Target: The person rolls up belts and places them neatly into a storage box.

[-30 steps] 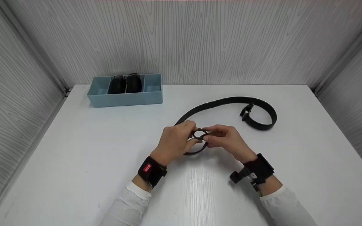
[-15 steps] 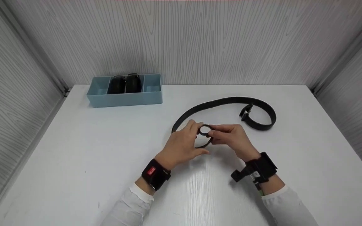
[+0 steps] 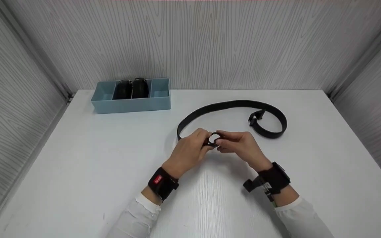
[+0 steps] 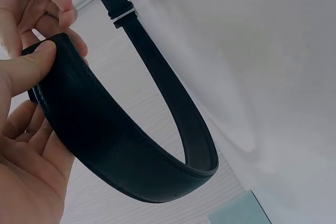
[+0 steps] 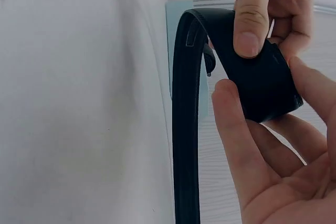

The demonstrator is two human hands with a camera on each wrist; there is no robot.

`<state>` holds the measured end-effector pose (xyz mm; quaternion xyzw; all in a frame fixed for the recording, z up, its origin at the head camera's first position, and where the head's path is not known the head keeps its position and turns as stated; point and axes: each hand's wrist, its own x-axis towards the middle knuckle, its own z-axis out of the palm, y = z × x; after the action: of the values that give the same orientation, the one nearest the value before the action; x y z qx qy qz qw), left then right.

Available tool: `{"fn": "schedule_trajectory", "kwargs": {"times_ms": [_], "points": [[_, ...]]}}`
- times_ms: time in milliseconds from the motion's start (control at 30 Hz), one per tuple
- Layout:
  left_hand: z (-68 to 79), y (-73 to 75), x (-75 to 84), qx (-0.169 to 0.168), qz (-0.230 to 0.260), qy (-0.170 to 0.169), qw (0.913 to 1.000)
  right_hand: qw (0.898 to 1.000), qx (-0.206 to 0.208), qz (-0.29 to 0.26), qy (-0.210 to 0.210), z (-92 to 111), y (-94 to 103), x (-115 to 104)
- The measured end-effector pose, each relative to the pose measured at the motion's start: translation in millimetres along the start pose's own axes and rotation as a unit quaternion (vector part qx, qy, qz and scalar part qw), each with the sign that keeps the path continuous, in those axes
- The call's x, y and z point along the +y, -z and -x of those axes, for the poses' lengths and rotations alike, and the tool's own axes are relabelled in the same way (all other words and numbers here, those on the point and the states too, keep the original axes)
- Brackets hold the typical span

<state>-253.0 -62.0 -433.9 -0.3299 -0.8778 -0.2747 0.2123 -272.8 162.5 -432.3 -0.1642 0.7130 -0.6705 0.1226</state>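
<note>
A black leather belt [image 3: 223, 105] lies on its edge in a wide curve on the table. Its buckle end [image 3: 256, 116] loops round at the right. The other end is rolled into a small coil [image 5: 268, 82], held between both hands above the tabletop. From the left, my left hand [image 3: 188, 149] pinches the coil; its thumb lies on the strap in the left wrist view. My right hand [image 3: 241, 147] pinches the coil's right side between thumb and fingers. Part of the strap is hidden behind the left hand.
At the back left stands a light blue divided tray [image 3: 131, 106]. Two dark rounded items [image 3: 140, 88] sit in its middle compartments. Wood-grain panels [image 3: 197, 43] enclose the white table [image 3: 94, 158] at the back and both sides.
Half a second ago my left thumb stood away from the coil; now it is back on it. The strap's front loop has drawn in, and the buckle end has slid slightly left.
</note>
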Motion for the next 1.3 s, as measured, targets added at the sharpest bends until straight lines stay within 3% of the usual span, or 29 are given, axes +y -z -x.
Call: {"fn": "schedule_trajectory", "kwargs": {"times_ms": [100, 233, 333, 467, 533, 600, 667, 700, 767, 867, 933, 1000, 1100, 1300], "points": [[-1.1, 1.7, -2.9, 0.007, -0.014, -0.014, 0.9998, 1.0, -0.007, -0.007, -0.008, 0.1, 1.3, -0.1], [-3.4, 3.4, -6.0, 0.037, -0.086, -0.015, 0.9955, 0.999, -0.016, -0.012, -0.026, -0.3, 3.4, 0.0], [-3.8, 2.9, -6.3, 0.084, -0.128, 0.009, 0.9882, 0.999, -0.018, -0.024, -0.029, -1.0, 4.1, -0.1], [-1.9, -0.7, -5.3, 0.14, -0.143, 0.048, 0.9786, 0.998, 0.007, -0.054, -0.022, -0.9, 4.2, -0.4], [-0.6, -2.1, -4.1, 0.136, -0.128, 0.066, 0.9801, 0.997, 0.023, -0.065, -0.017, -0.7, 3.7, -0.2], [0.0, -1.9, -2.0, 0.107, -0.089, 0.089, 0.9862, 0.997, 0.036, -0.069, -0.01, -0.9, 2.4, 0.4], [-0.5, 0.2, 0.5, 0.067, -0.014, 0.127, 0.9896, 0.996, 0.045, -0.074, -0.005, -1.2, 0.5, 1.7], [-1.3, 1.8, 1.6, 0.045, 0.032, 0.149, 0.9873, 0.996, 0.049, -0.076, -0.002, -1.4, -0.7, 2.5], [-3.2, 5.3, 2.8, 0.008, 0.123, 0.197, 0.9727, 0.995, 0.057, -0.077, 0.006, -1.8, -3.0, 4.2], [-5.7, 10.6, 3.2, -0.023, 0.235, 0.262, 0.9358, 0.994, 0.069, -0.078, 0.014, -1.6, -6.6, 5.5], [-6.8, 12.7, 3.2, -0.029, 0.279, 0.294, 0.9136, 0.994, 0.076, -0.076, 0.017, -1.3, -8.3, 6.1], [-7.3, 13.3, 2.9, -0.026, 0.304, 0.316, 0.8984, 0.994, 0.079, -0.076, 0.017, -1.2, -10.3, 6.9], [-7.5, 12.3, 2.3, -0.019, 0.321, 0.334, 0.8862, 0.993, 0.083, -0.077, 0.013, -1.4, -13.2, 8.4], [-7.1, 8.0, 0.6, -0.003, 0.332, 0.35, 0.8759, 0.993, 0.084, -0.085, 0.003, -1.8, -17.2, 9.5]]}}
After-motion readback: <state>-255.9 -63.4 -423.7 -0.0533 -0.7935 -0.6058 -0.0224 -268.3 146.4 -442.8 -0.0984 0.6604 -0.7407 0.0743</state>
